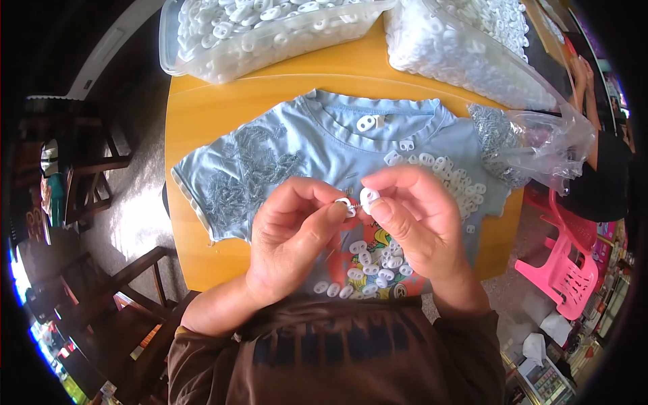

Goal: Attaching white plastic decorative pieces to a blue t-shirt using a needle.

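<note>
My left hand [297, 233] pinches a small white plastic part [345, 204], mostly covered by the thumb and fingertip. My right hand [412, 216] grips a white oval cord-lock piece [369, 196] between thumb and forefinger. A thin metal spring [358, 206] shows between the two parts, bridging the gap. Below the hands lies a light blue T-shirt [337, 135], spread on the table. Several finished-looking white two-hole cord locks [370, 270] rest on its printed front. Loose white pieces [466, 189] are heaped beside my right hand, and many small springs [250, 165] cover the left sleeve.
Clear plastic tubs full of white parts, one at the back [277, 50] and one at back right [466, 67], stand on the yellow wooden table [202, 101]. A plastic bag [547, 145] with springs lies right. Another person's hand [582, 74] and a pink chair [563, 263] appear further right.
</note>
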